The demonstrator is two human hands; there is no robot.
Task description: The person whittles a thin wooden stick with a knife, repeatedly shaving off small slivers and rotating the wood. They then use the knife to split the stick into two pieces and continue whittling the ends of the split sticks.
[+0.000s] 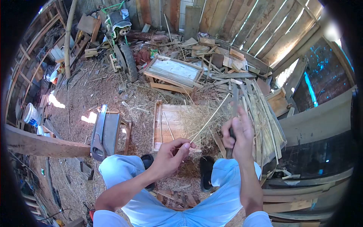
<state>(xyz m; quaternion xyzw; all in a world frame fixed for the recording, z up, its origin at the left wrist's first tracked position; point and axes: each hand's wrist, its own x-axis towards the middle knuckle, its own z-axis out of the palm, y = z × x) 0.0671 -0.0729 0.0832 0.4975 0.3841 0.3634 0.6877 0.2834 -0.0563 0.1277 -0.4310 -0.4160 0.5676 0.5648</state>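
Observation:
My left hand pinches a thin pale wooden stick near its lower end. The stick slants up and to the right, away from me. In my right hand is a knife, gripped by its dark handle with the blade pointing up and slightly blurred. The knife is to the right of the stick and apart from it. Below and beyond my hands lies a shallow wooden tray with two thin sticks in it. Fine curly wood shavings heap over its right side.
A handsaw lies on a small bench at left. Long split strips are stacked at right. Beyond are a framed wooden panel, scrap wood and a motorbike. A white bucket sits far left.

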